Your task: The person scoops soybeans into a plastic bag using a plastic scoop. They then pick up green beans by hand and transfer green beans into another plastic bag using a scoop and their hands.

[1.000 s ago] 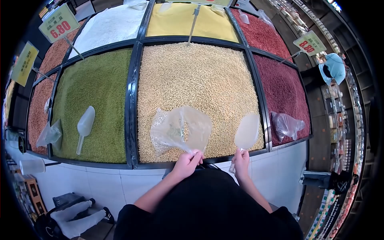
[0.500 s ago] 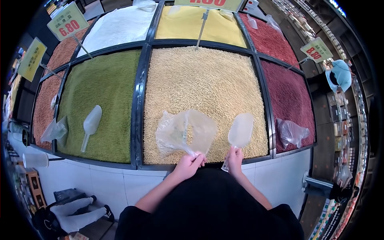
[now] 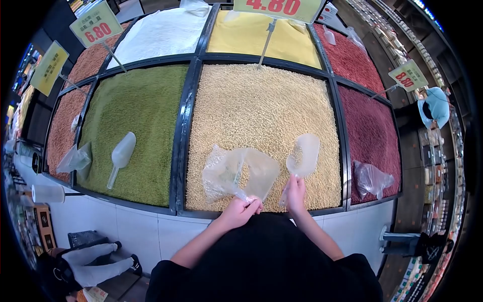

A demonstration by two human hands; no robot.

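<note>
My left hand [image 3: 240, 210] is closed on the gathered edge of a clear plastic bag [image 3: 234, 171], which lies over the front of the pale yellow beans [image 3: 261, 110]. Some beans show inside the bag. To its right, my right hand [image 3: 295, 194] grips the handle of a translucent scoop [image 3: 303, 155]. The scoop's blade rests against the beans, with some beans showing in it. A black frame [image 3: 181, 136] surrounds the bin.
Left lies a bin of green beans [image 3: 136, 95] with another scoop [image 3: 122, 151]. Dark red beans [image 3: 370, 121] with a plastic bag [image 3: 372, 179] lie right. Price signs [image 3: 96, 29] stand above. People [image 3: 93, 264] stand at the left and right.
The scoop has moved left toward the bag, its blade has tilted, and beans now show in it. The view has shifted, so the bins appear farther right.
</note>
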